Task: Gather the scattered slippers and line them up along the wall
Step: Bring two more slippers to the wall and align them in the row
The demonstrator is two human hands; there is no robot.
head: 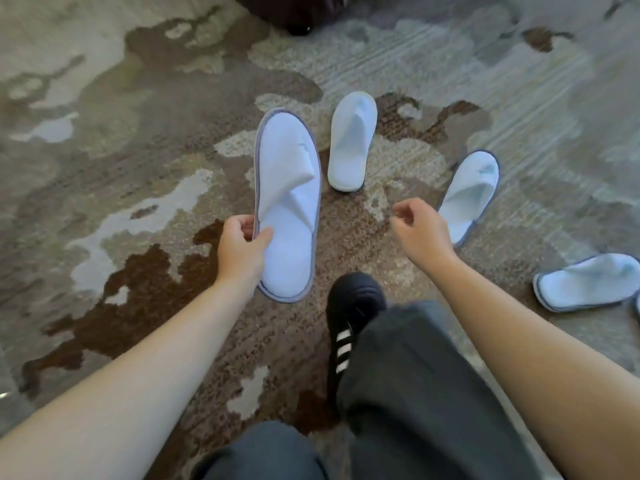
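My left hand (242,249) pinches the left edge of a white slipper with grey trim (289,188), held flat above the carpet with its toe pointing away. My right hand (420,230) hovers to the right with fingers loosely curled and nothing in it. A white slipper with pale trim (351,142) lies on the carpet just beyond the held one. Another grey-trimmed slipper (472,192) lies right behind my right hand, partly hidden by it. A third (588,287) lies on its own at the right edge, with a sliver of one more beside it.
Patterned brown, beige and grey carpet (138,168) covers the floor. My right foot in a black shoe with white stripes (349,317) steps forward below the hands, dark trousers (415,393) above it. A dark piece of furniture (294,12) stands at the top edge.
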